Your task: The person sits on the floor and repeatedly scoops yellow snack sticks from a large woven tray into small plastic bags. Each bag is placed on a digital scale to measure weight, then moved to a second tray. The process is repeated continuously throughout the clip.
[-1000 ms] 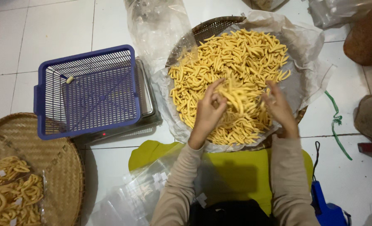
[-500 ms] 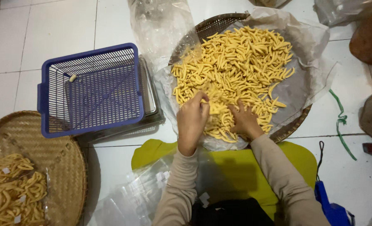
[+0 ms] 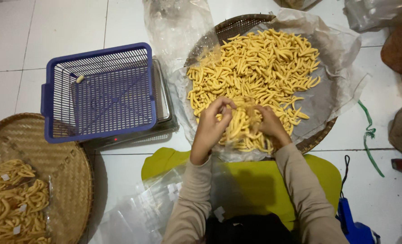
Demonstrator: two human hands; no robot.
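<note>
Clearly both hands, left hand (image 3: pixel 211 127) and right hand (image 3: pixel 268 125), are cupping together around a bunch of yellow snack sticks (image 3: pixel 244 129) over the lined woven tray (image 3: pixel 317 138); light, brittle things, probably best scooped loosely from beneath.

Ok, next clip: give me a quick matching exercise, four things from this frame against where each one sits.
Things:
1. blue basket
2. yellow snack sticks
3. packed snack bags
4. green string

Places:
A. on the woven tray at lower left
B. on the floor tiles at right
C. on the metal scale
D. on the paper-lined round tray

Pairs: 1-C, 2-D, 3-A, 4-B
</note>
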